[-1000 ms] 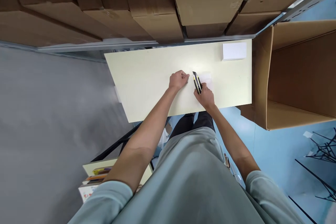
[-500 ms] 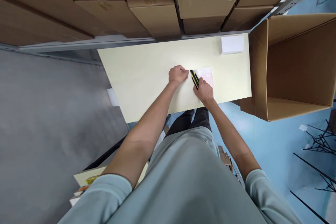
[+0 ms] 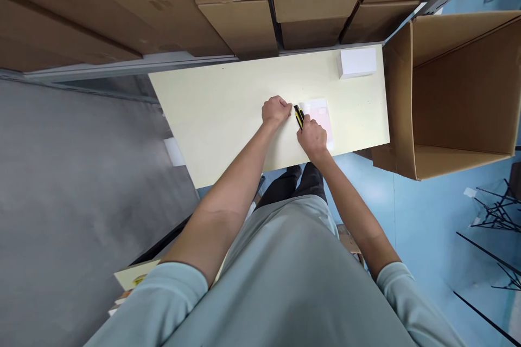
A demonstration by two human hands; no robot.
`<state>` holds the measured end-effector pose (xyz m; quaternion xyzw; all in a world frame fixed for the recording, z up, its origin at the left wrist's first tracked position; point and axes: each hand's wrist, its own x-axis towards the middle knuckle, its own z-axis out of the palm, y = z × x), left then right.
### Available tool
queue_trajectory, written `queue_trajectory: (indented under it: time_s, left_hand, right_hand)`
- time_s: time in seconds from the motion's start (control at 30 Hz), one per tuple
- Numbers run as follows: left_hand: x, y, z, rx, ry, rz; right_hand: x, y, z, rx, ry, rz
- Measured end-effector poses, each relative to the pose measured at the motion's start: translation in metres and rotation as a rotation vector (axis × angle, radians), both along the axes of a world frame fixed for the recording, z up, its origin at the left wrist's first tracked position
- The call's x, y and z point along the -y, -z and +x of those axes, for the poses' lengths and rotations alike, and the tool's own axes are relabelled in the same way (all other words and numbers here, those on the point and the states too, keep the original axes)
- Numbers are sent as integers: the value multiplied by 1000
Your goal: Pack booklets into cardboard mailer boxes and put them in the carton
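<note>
My right hand point(image 3: 312, 137) grips a black and yellow utility knife point(image 3: 299, 115), which points away from me and a little left. Just left of the knife's front end is my left hand point(image 3: 277, 110), its fingers closed in a pinch. Whatever those fingers hold, if anything, is too small to make out. A pale pink and white sheet or pad point(image 3: 321, 114) lies on the cream tabletop point(image 3: 220, 114), partly covered by my right hand.
A small white box point(image 3: 358, 62) stands at the table's back right corner. To the right is a large open cardboard box point(image 3: 464, 87). Stacked cartons point(image 3: 236, 27) line the shelf behind the table. Black thin-legged stands point(image 3: 499, 209) are on the blue floor at right.
My right hand has drawn slightly left with the knife, nearer to my left hand. The whole view has shifted a little; the sheet and white box stay in place on the table.
</note>
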<state>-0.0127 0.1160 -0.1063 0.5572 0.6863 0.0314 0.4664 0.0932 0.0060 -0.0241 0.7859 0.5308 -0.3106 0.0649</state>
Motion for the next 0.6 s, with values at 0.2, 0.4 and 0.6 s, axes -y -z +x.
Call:
queue_trajectory:
  time_s: [0.2,0.4,0.6]
  left_hand:
    - [1,6,3,-58,14,29]
    - [3,8,5,-68,6,75]
    - [6,6,4,-66,23,79]
  right_hand:
    - [7,-18,-6,66,-54,-77]
    - [22,-27,-11,116,-95,-136]
    - [47,-31,-11,152,-149,-155]
